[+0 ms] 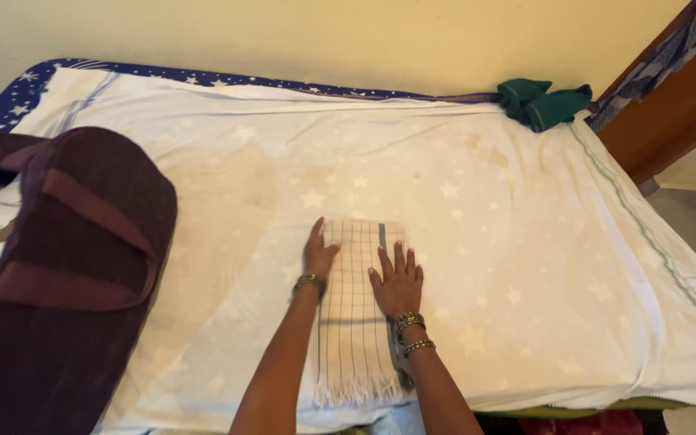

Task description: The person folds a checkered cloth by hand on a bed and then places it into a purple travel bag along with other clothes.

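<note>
Nearest to the camera, two bare forearms reach forward over the white star-patterned sheet (525, 266), which covers the whole bed. On this sheet, at the left, lies a big dark maroon blanket (66, 274), folded in a thick roll. At the far edge, near the wall, a small green cloth (543, 101) is bunched.

Between the arms lies the folded checked towel (354, 314), long and narrow, with its fringe hanging close to the near bed edge.

The left hand (316, 256) rests at the towel's left border, fingers together and pointing away, not clenched and not gripping. The right hand (397, 282) lies flat on the towel, fingers spread, palm pressing down; it also grasps nothing. Both wrists carry bangles and are kept low and straight.

I think the risk is slipping: the sheet below is loose and wrinkled, so a push from the palms may drag the layers apart. The fringed end is near the edge and may pull the towel off the bed.
</note>
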